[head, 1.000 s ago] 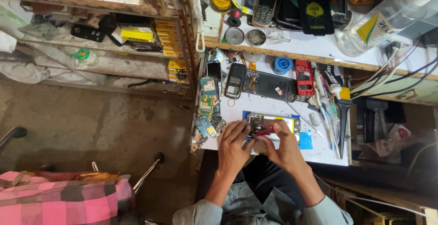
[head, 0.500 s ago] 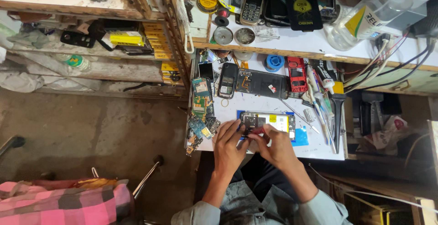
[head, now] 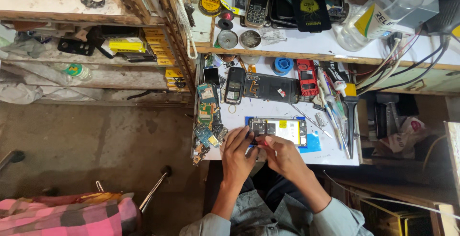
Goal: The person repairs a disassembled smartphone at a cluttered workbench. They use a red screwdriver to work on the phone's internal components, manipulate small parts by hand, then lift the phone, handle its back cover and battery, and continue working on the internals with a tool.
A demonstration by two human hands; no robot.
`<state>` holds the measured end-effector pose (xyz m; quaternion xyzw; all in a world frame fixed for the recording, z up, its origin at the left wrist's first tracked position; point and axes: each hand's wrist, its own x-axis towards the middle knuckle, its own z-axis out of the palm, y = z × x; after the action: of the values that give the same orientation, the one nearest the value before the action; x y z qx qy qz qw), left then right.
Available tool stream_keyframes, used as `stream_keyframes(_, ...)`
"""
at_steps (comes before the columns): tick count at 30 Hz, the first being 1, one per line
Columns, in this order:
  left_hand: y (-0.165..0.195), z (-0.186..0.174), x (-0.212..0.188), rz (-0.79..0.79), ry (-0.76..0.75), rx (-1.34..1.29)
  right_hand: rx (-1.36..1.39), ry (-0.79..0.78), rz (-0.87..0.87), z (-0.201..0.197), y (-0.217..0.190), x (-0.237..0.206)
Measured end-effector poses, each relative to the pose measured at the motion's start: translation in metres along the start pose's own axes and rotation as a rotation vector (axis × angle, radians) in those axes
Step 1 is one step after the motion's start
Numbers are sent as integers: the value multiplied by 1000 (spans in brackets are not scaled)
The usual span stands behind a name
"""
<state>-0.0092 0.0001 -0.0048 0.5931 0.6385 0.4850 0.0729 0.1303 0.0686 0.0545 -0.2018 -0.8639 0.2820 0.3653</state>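
An opened smartphone (head: 280, 130) with its back off lies on a blue mat on the white worktable (head: 335, 154); its circuit board and yellowish battery show. My left hand (head: 238, 151) rests at the phone's left end, fingers touching its edge. My right hand (head: 280, 153) is beside it and pinches a small red-handled tool (head: 261, 141) with its tip at the phone's lower left corner. Both hands meet at the table's front edge.
Loose circuit boards (head: 207, 121) are piled at the table's left edge. Behind the phone lie a black phone (head: 235, 85), a dark back cover (head: 270, 87) and a red phone frame (head: 305, 78). Tweezers and tools (head: 335, 106) crowd the right. A clear bottle (head: 378, 13) stands on the shelf.
Only the view has shifted slightly. My hands stay at the phone's left end, with small finger movements around the tool.
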Motion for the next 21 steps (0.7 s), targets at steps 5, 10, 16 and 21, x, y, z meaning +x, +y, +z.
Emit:
stream_keyframes(5,0,0,0,5,3,12,-1,-8,15,0,1,-1)
stream_keyframes(10,1,-1,2,-3,7,7,-55,-14,330,1,-7,0)
stream_keyframes(16,2,-1,5,-6,10,16,51,322,404,0,-2,-9)
stream_keyframes(21,3,0,4,-3,36,18,213,720,517,-26,8,-26)
